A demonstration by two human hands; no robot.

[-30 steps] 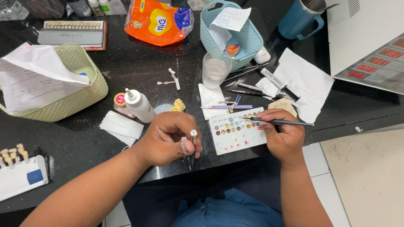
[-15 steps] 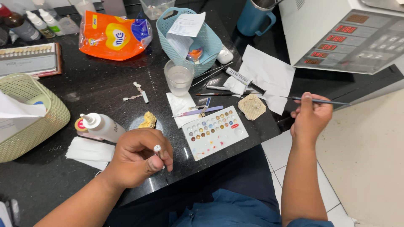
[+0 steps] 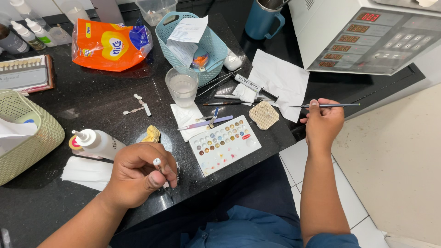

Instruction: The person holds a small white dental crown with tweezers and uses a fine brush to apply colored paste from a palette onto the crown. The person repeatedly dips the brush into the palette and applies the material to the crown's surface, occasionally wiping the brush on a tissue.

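While the left hand pinches a thin holder with a small white piece at its tip, thumb and fingers clamped together around it just above the desk edge, the right hand is off to the side past the desk corner, its grip closed on a slim brush held level, tip pointing back toward the desk. Steady work here, I judge, calls for resting the left wrist on the desk edge so the piece does not wobble, and bringing the brush in slowly from the right rather than swinging it. A white palette dotted with small colour wells lies between the two hands, near enough to load the brush without reaching. Just above it sit a blue-handled tool on a tissue, a honeycomb pad and a glass of water. A squeeze bottle lies on its side beside the left hand. Farther back are a teal basket, an orange packet and a blue mug; a white oven with red readouts stands at right.
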